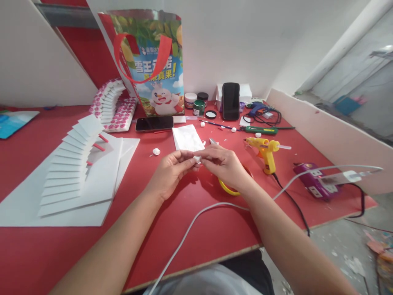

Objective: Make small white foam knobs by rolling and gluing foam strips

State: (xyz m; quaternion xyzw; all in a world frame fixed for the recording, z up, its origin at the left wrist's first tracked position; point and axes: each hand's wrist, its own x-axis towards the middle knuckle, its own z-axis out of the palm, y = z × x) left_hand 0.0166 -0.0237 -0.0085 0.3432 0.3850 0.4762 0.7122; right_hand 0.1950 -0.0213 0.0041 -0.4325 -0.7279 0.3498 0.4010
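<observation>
My left hand (172,170) and my right hand (224,164) meet above the red table (61,254). Both pinch one small white foam piece (197,157) between their fingertips. A yellow tape ring (229,188) lies on the table under my right wrist. Just beyond my hands lies a white foam sheet (187,137), with a metal tool tip (213,141) beside it. Another small white foam bit (156,151) rests to the left of my hands.
A white foam spiral-stair model (76,164) stands at left, a pink-dotted one (112,106) behind it. A printed bag (153,61), phones (154,123) (231,100), paint jars (199,107), yellow glue gun (265,151), purple power strip (313,182) and white cable (196,217) crowd the table.
</observation>
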